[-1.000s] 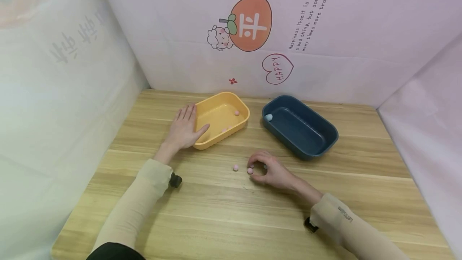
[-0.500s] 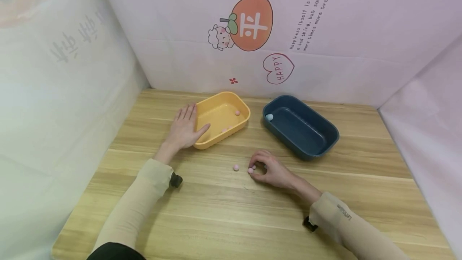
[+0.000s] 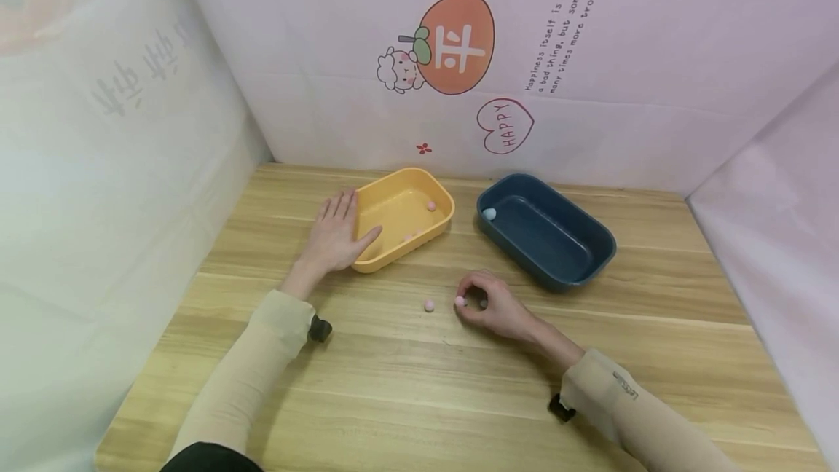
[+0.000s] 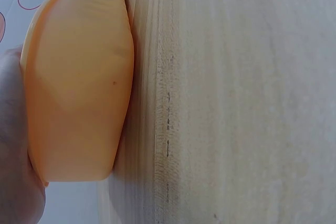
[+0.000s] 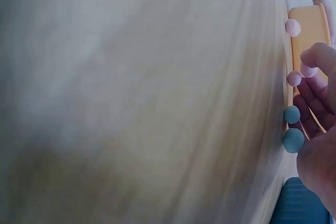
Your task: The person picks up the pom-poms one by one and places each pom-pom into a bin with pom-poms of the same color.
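Note:
My right hand [image 3: 501,310] pinches a small pink ball [image 3: 459,301] between thumb and index finger, just above the table. In the right wrist view the pinched pink ball [image 5: 308,70] sits above another pink ball [image 5: 294,78] on the wood. Two blue-green balls [image 5: 292,140] lie beneath the hand, mostly hidden from the head camera. Left of the right hand lies a loose pink ball [image 3: 429,305]. My left hand [image 3: 331,235] rests with straight fingers on the left rim of the yellow box [image 3: 371,265], its thumb reaching over the inside.
Several pink balls [image 3: 430,206] are inside the yellow box. A dark blue box [image 3: 557,282] stands behind the right hand, with light blue ball shapes [image 3: 489,214] in its left corner. White printed cloth [image 3: 328,115] borders the wooden table [image 3: 406,399] at the back and sides.
My right hand has taken the pink ball up off the table, shifting slightly back and to the right. The left hand and both boxes stay where they were.

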{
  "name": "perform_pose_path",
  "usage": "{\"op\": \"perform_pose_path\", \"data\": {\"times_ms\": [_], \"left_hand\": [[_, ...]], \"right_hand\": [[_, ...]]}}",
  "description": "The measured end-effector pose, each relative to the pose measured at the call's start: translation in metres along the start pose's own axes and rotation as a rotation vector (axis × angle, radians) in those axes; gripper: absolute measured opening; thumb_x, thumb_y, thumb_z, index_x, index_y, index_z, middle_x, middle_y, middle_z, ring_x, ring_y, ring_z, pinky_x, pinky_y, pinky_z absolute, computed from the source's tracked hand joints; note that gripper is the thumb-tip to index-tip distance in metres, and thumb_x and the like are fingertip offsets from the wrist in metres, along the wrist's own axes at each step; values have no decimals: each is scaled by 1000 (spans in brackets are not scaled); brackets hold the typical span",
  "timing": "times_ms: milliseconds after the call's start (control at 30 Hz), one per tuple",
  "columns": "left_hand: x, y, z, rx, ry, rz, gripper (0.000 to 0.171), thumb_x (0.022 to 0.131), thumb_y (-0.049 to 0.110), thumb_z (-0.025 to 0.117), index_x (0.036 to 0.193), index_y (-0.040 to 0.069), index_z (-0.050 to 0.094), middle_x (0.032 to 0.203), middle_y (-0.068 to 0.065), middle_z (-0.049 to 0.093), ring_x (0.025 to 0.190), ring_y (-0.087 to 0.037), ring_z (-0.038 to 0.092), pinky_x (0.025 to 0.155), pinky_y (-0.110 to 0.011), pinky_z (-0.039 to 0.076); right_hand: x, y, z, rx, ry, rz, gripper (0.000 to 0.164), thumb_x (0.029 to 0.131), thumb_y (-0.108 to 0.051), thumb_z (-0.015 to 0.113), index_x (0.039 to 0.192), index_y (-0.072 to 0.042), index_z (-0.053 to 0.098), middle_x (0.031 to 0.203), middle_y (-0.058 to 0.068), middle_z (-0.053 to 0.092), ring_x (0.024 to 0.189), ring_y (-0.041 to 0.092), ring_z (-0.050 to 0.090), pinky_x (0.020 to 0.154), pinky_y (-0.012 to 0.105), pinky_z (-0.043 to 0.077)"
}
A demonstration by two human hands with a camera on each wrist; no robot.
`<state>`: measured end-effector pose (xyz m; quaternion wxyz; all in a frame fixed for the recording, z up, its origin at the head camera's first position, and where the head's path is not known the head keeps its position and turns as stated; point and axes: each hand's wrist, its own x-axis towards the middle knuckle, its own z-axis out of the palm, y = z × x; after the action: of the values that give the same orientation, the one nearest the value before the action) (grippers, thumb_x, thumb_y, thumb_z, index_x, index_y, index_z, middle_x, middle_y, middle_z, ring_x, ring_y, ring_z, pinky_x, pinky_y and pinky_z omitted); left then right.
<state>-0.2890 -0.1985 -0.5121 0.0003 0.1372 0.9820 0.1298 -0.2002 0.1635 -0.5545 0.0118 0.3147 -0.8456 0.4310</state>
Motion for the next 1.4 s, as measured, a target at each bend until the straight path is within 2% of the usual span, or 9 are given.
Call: {"op": "perform_pose_path", "data": {"times_ms": [233, 667, 900, 1100, 1400], "left_hand": [[0, 0, 0, -1, 7, 0, 104, 109, 74, 31, 174, -4, 8, 185, -22, 11, 173, -43, 12, 144, -56, 5], [-1, 2, -3, -6, 16, 0, 103, 109, 72, 34, 174, -4, 9, 185, -22, 13, 173, -41, 13, 144, -56, 7], [-1, 2, -3, -5, 12, -3, 103, 109, 71, 36, 174, -4, 8, 185, -22, 11, 173, -42, 12, 144, -56, 5], [-1, 2, -3, -2, 12, -5, 103, 110, 72, 35, 174, -4, 9, 185, -22, 12, 173, -42, 13, 144, -56, 6], [-1, 1, -2, -2, 4, -3, 103, 109, 73, 33, 174, -3, 8, 185, -21, 12, 173, -42, 12, 144, -55, 7]], "right_hand": [[2, -15, -4, 21, 36, 109, 11, 98, -4, 80, 103, -11, 73, 104, 6, 74, 98, 22, 66, 86, 32, 55], [8, -22, -7, -9, 98, 105, 10, 97, -2, 81, 100, -7, 74, 103, 6, 77, 106, 24, 72, 99, 42, 61], [17, -24, -12, -14, 91, 100, 5, 98, 0, 78, 101, -3, 75, 103, 10, 78, 109, 31, 74, 104, 55, 59], [25, -26, -17, -32, 100, 96, 5, 98, -1, 79, 102, -1, 75, 104, 11, 78, 109, 30, 73, 103, 57, 58], [37, -22, -21, -43, 171, 75, 7, 100, -5, 80, 102, 0, 76, 103, 12, 78, 107, 33, 72, 100, 60, 58]]}}
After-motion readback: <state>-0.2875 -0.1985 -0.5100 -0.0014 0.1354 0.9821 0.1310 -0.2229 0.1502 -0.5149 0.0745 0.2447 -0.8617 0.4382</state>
